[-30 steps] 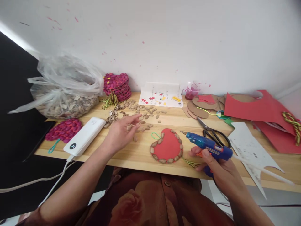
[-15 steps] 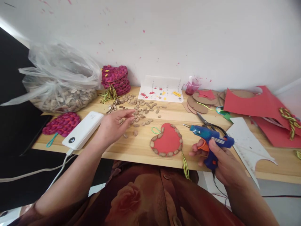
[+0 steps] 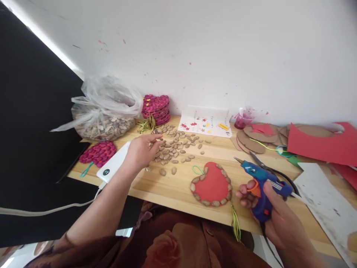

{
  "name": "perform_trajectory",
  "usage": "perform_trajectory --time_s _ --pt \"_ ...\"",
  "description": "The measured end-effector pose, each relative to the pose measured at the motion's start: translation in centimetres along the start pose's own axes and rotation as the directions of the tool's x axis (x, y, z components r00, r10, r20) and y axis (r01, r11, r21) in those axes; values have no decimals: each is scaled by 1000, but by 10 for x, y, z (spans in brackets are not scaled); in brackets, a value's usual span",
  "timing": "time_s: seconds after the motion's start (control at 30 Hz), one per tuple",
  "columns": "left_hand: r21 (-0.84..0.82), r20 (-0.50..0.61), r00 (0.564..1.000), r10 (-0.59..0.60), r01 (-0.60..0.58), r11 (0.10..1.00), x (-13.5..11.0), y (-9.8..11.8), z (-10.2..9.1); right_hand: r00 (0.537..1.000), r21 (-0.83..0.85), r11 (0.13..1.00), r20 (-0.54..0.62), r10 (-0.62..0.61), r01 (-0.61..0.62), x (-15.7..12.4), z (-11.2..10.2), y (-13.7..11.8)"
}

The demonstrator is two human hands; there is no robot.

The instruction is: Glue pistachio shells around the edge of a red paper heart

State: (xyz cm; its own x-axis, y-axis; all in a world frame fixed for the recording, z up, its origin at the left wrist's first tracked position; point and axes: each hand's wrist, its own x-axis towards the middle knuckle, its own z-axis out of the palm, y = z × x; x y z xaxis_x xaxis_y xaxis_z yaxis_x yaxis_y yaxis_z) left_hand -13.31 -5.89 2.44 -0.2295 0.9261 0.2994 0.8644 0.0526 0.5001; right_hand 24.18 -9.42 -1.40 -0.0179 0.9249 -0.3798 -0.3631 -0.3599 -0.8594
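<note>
My left hand hovers at the left side of the scattered peanut shells, fingers stretched out and thumb a little apart; I see nothing between them. In my right hand is a blue hot glue gun, its nozzle pointing left and fingers at the orange trigger. Between the hands lies a red heart with peanut shells set around its edge. It has a green loop at the upper left and a yellow-green tassel hanging over the table edge.
A plastic bag of shells stands at the back left, beside stacked magenta pieces. A white power bank lies under my left forearm. Scissors, cardboard ovals and red sheets lie right. Star stickers sit on white paper.
The view has shifted, so the tabletop appears lower and further right. My left hand has moved left relative to the peanut shells. The glue gun stays in my right hand.
</note>
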Motion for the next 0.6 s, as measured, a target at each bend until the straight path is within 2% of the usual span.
perform_trajectory --time_s 0.23,0.47,0.6 --pt "134 109 992 61 -75 988 22 5 8 999 -8 1000 36 -8 8 0 -7 2" --pt "183 205 963 175 -214 960 49 22 31 999 14 1000 33 6 -6 -1 -3 0" --pt "254 273 946 177 -248 935 61 37 45 998 32 999 60 28 -30 0 -4 1"
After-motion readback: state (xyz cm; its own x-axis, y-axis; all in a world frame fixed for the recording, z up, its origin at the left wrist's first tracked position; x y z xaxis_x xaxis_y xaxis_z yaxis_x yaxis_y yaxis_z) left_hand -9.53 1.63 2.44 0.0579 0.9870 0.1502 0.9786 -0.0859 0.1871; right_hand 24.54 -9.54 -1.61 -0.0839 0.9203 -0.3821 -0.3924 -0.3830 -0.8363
